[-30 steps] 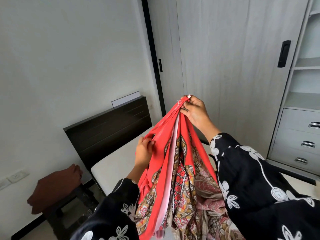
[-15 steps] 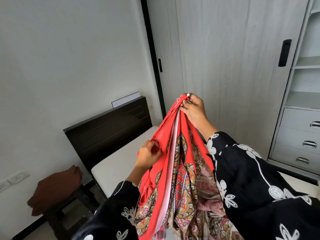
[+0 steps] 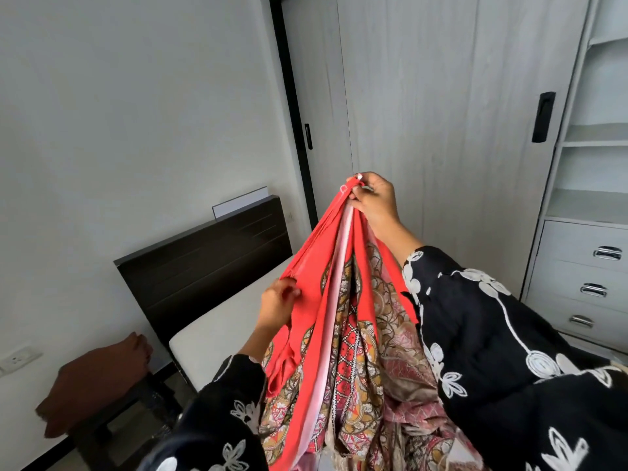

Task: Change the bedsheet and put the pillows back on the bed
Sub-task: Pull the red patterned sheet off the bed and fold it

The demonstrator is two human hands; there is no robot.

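Right hand (image 3: 375, 198): raised, pinching the sheet's (image 3: 326, 317) top corner.
Left hand (image 3: 277, 302): lower, fingers closed on a red edge.
Sheet: hangs bunched between both hands, above the bare mattress (image 3: 221, 331).

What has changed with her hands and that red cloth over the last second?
The left hand slid down the red edge of the bedsheet, away from the right hand, still gripping it. The right hand kept pinching the top corner up high. The mattress stayed bare, and the brown cloth stayed on the stool.
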